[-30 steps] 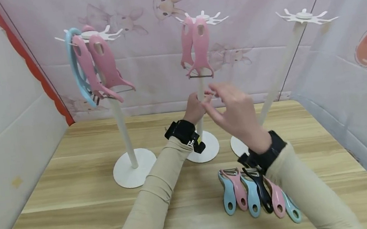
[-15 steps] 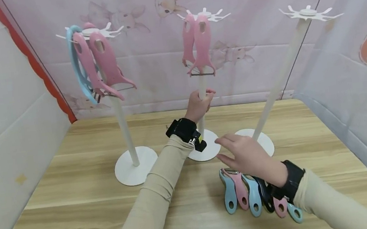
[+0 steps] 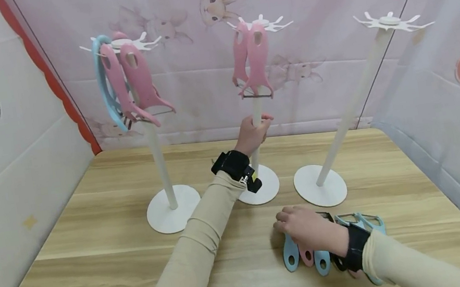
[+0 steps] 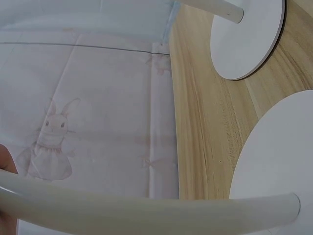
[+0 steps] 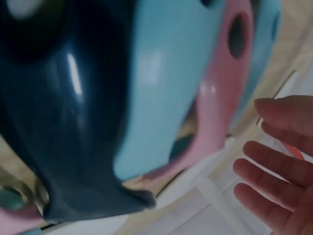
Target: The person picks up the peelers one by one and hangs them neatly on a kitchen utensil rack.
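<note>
My left hand (image 3: pixel 251 135) grips the pole (image 4: pixel 146 210) of the middle white stand. Two pink peelers (image 3: pixel 258 62) hang from that stand's hooked top. On the table lies a row of Y-shaped peelers: a blue one (image 3: pixel 290 253), a pink one (image 3: pixel 307 255), another blue one (image 3: pixel 322 262) and more, including a black peeler (image 5: pixel 88 107). My right hand (image 3: pixel 311 229) hovers over the heads at the row's left end and hides them. In the right wrist view its fingers (image 5: pixel 274 156) are extended and apart from the pink peeler (image 5: pixel 215 107); nothing shows between them.
At left, a stand (image 3: pixel 164 171) carries pink peelers (image 3: pixel 138 78) and blue peelers (image 3: pixel 106 87). The right stand (image 3: pixel 343 124) leans in view, its hooks (image 3: pixel 390 20) bare. A printed cloth wall (image 3: pixel 187 86) closes off the wooden table's (image 3: pixel 99 277) back.
My right hand has come down from beside the middle pole to the row of peelers, toward its left end. The left hand keeps its grip on the pole.
</note>
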Motion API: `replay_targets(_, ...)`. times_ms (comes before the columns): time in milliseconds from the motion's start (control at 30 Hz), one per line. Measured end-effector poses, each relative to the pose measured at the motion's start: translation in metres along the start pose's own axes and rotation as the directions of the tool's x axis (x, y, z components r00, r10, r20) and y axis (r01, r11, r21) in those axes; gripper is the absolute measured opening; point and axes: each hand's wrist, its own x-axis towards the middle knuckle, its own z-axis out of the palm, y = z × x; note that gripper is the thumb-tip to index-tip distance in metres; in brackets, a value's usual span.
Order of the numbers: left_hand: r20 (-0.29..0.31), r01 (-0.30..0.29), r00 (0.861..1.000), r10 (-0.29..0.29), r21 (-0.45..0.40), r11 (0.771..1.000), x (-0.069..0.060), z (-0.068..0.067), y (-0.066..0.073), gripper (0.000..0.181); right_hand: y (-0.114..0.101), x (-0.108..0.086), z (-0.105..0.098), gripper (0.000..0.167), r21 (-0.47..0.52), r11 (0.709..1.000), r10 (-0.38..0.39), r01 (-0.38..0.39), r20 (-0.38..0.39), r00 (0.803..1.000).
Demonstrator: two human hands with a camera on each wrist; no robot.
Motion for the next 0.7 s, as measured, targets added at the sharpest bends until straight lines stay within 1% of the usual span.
replay_targets(67,0.006,0.0,1.0,0.0,0.003,1.0,-0.001,0.0,0.002,0.021,-0.002,0.0,0.004,0.029,-0.048,0.999,-0.019,0.02,0.01,1.0)
replay_targets(200,0.004,0.004,1.0,-0.004,0.012,1.0,-0.004,0.0,0.006,0.021,-0.004,0.001,0.007,0.027,-0.104,0.993,-0.053,0.055,0.02,0.998)
replay_targets(267,0.003,0.005,1.0,-0.005,0.016,1.0,-0.004,0.001,0.006,0.02,-0.004,0.001,0.008,0.025,-0.116,0.991,-0.069,0.071,0.023,0.997)
replay_targets(433,0.008,0.003,1.0,-0.003,0.014,1.0,-0.004,0.0,0.005,0.019,-0.004,0.001,0.008,0.021,-0.157,0.977,-0.139,0.143,0.037,0.99)
replay_targets(500,0.006,0.001,1.0,-0.001,0.006,1.0,-0.002,0.0,0.003,0.019,-0.003,0.002,0.009,0.021,-0.167,0.972,-0.162,0.165,0.036,0.986)
replay_targets(633,-0.014,-0.02,1.0,0.02,0.001,1.0,0.006,0.0,-0.012,0.019,0.002,0.005,0.011,0.023,-0.153,0.973,-0.173,0.175,0.029,0.985)
replay_targets(700,-0.031,-0.032,0.999,0.032,0.007,0.999,0.01,0.002,-0.019,0.017,0.004,0.007,0.012,0.024,-0.14,0.975,-0.172,0.172,0.01,0.985)
